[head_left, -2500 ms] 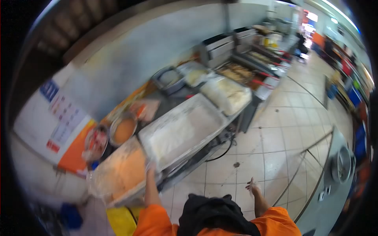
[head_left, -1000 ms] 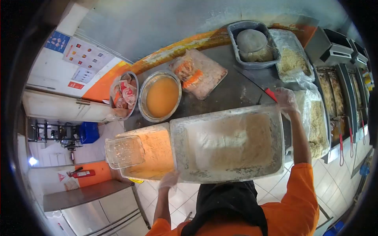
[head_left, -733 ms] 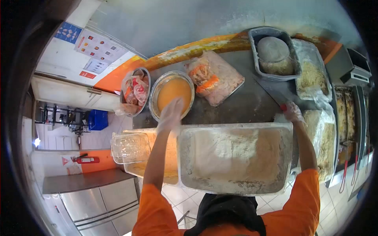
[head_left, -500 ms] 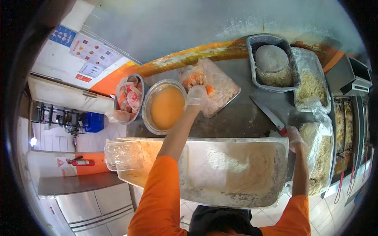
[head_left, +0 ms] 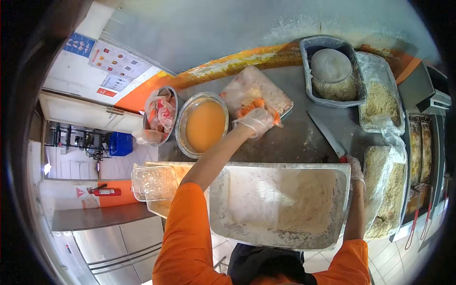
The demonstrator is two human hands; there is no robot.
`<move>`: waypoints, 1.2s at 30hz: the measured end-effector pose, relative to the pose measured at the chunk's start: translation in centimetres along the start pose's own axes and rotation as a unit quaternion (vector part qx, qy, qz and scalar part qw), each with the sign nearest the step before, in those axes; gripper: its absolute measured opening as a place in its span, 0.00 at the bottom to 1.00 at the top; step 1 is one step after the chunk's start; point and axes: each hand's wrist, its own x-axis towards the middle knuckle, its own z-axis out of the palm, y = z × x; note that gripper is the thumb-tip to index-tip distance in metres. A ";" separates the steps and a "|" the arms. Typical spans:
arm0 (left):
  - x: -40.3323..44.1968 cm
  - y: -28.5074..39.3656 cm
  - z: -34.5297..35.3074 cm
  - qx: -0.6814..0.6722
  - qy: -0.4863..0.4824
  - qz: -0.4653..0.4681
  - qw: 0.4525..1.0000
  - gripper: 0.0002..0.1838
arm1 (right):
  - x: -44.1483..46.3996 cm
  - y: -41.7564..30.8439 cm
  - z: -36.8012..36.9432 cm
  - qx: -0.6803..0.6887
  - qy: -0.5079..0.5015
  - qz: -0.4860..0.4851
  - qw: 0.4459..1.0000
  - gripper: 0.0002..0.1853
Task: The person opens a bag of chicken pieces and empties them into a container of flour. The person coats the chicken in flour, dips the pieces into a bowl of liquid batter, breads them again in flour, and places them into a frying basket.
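Note:
My left hand [head_left: 259,122], in a clear glove, is closed on orange-coated meat pieces [head_left: 256,103] at the near edge of a plastic-covered tray [head_left: 280,92] heaped with pale pink stuff. Some orange pieces stick out past my fingers. To its left stands a metal bowl [head_left: 181,142] of orange liquid [head_left: 205,124]. My right hand [head_left: 356,172], gloved too, is wrapped round the red handle of a large knife [head_left: 327,134]. The blade lies along the metal table, pointing up and left; the fingertips are partly hidden.
A long tub [head_left: 349,199] of pale flour stands in front of me, with a clear container [head_left: 153,184] at its left. Far left is a bowl [head_left: 178,111] of bagged pieces. A grey tub [head_left: 304,61] and crumb trays [head_left: 380,107] stand right, beside fryers [head_left: 420,152].
My left hand has moved right and nearer to me, from beside the bowl to the tray's near edge, bringing the orange pieces along. My right hand stays at the knife handle.

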 end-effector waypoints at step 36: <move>5.8 -7.4 -3.6 -0.240 0.049 -0.189 0.951 0.23 | -24.9 -7.1 -2.7 0.158 0.084 0.058 0.982 0.08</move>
